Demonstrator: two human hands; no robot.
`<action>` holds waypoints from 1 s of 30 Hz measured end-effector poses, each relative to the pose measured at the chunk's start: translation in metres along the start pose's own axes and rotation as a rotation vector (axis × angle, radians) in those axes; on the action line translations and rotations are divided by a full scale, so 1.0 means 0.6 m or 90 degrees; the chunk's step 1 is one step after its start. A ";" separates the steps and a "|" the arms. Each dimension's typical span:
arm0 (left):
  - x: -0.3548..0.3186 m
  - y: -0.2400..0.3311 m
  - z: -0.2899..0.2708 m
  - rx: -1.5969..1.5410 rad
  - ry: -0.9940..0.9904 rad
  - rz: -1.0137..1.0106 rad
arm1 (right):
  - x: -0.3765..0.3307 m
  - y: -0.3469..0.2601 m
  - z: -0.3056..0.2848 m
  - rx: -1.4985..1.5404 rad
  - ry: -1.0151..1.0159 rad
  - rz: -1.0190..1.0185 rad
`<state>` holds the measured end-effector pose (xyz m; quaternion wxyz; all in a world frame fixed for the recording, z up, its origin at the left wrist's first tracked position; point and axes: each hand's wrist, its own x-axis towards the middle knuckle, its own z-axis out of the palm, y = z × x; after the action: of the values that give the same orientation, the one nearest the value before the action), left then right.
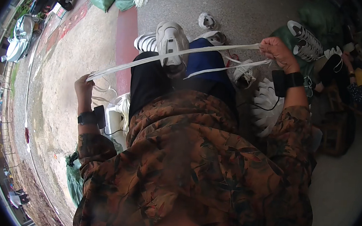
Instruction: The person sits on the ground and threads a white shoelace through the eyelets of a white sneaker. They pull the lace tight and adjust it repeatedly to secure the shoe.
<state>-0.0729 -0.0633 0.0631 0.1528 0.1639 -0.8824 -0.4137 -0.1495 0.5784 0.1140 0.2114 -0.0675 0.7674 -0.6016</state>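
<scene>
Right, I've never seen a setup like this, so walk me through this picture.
There is no robot here: a person works with two bare hands. The picture comes from a wide fisheye camera on the head, looking down, so straight edges bend near the rim. The left hand and right hand hold white laces stretched between them. A dark device is strapped on each wrist. A white sneaker sits between the knees; more shoes lie on the gray floor.
</scene>
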 end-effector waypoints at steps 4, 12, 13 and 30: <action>-0.015 -0.026 -0.011 0.050 -0.043 -0.001 | -0.022 0.026 -0.020 -0.080 0.055 0.031; -0.046 0.016 0.004 0.033 -0.118 0.126 | -0.142 -0.019 -0.084 -0.168 0.199 0.010; -0.049 0.020 0.001 0.021 -0.118 0.117 | -0.158 -0.016 -0.095 -0.150 0.191 0.024; -0.161 -0.010 -0.021 -0.194 -0.131 0.047 | -0.008 0.038 0.155 -0.184 -0.082 -0.026</action>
<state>0.0203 -0.0354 0.0534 0.0998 0.0634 -0.8260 -0.5511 -0.1037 0.5028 0.0761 0.2357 -0.1513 0.8292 -0.4837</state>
